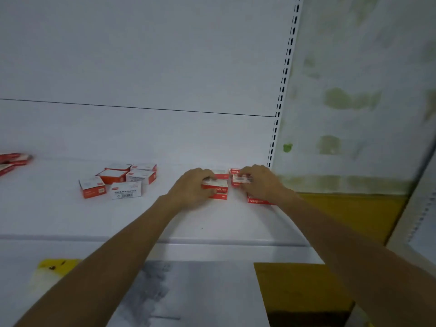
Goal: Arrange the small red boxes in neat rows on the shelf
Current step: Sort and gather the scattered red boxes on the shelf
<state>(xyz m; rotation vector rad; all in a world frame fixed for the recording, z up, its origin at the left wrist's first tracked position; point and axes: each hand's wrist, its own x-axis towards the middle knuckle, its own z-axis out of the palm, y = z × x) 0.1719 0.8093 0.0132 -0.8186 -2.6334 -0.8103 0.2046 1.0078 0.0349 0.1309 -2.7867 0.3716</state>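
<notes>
Both forearms were seen nearest, reaching up onto the white shelf. The left hand was curled round the top of a small stack of red boxes at the shelf's right end. The right hand was pinching another red box just beside it, near the back corner. A front box was lying under the right wrist. Rows were judged barely started: a few boxes grouped at right, not yet squared up. A loose cluster of about six boxes, tumbled at mixed angles, was left well apart mid-shelf. Edge boxes were cut off at far left. Most of the job was judged outstanding.
</notes>
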